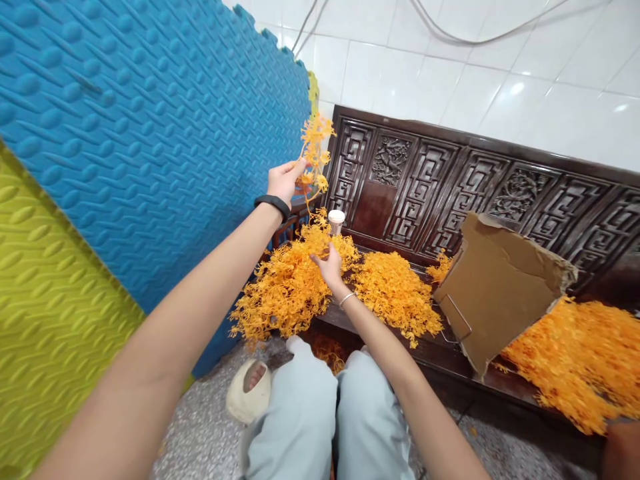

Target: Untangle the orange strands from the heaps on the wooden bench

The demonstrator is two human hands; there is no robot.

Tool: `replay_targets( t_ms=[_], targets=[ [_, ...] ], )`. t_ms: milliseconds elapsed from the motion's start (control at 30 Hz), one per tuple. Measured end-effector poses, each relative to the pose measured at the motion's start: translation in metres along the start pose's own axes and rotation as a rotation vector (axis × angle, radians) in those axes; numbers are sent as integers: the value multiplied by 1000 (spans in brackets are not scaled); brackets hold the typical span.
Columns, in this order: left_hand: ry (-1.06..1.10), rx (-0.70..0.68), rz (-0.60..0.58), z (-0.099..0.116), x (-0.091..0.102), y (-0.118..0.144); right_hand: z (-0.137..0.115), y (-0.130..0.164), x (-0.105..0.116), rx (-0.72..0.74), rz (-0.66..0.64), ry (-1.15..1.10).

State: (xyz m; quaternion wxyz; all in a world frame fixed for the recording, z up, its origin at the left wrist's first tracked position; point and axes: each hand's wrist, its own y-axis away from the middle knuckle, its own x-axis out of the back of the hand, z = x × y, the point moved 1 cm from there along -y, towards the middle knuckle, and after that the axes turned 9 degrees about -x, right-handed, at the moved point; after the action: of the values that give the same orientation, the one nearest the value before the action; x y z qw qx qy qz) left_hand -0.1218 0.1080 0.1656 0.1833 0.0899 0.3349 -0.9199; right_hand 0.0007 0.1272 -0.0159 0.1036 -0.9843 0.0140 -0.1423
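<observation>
My left hand [286,181], wearing a black wristband, is raised beside the blue mat. Its fingers pinch a strand of orange plastic sprigs [318,133], which hangs down toward a large heap of the same orange sprigs [290,287]. Lower down, my right hand [330,268] is at the right side of that heap. Its thumb and a finger are spread apart, and its other fingers are partly hidden. Just beyond it stands a small container with a white lid [337,217]. A second orange pile [395,290] lies to the right of this hand.
A dark carved wooden bench [380,207] runs along the white tiled wall. Upright on it is a torn cardboard piece [500,287], with more orange sprigs [585,360] beyond. A blue foam mat [150,120] and a yellow-green one [50,300] stand at left.
</observation>
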Motion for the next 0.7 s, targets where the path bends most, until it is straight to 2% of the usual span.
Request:
replay_targets(
  t_ms=[133, 233, 300, 433, 533, 633, 700],
  targets=[
    [37, 12, 2, 1, -9, -6, -1, 6, -4, -10, 5, 6],
    [35, -9, 8, 12, -10, -15, 8, 8, -2, -132, -19, -31],
    [-2, -41, -5, 22, -10, -23, 15, 8, 1, -192, -81, -84],
    [22, -36, -25, 33, -19, -24, 20, 10, 0, -172, -293, -255],
    [106, 2, -89, 28, -33, -9, 19, 14, -8, -128, -363, -252],
    [175, 20, -218, 22, -44, 17, 20, 18, -11, -63, -377, -198],
    [215, 43, -320, 20, -47, 39, 21, 22, -4, -49, -371, -225]
  ],
)
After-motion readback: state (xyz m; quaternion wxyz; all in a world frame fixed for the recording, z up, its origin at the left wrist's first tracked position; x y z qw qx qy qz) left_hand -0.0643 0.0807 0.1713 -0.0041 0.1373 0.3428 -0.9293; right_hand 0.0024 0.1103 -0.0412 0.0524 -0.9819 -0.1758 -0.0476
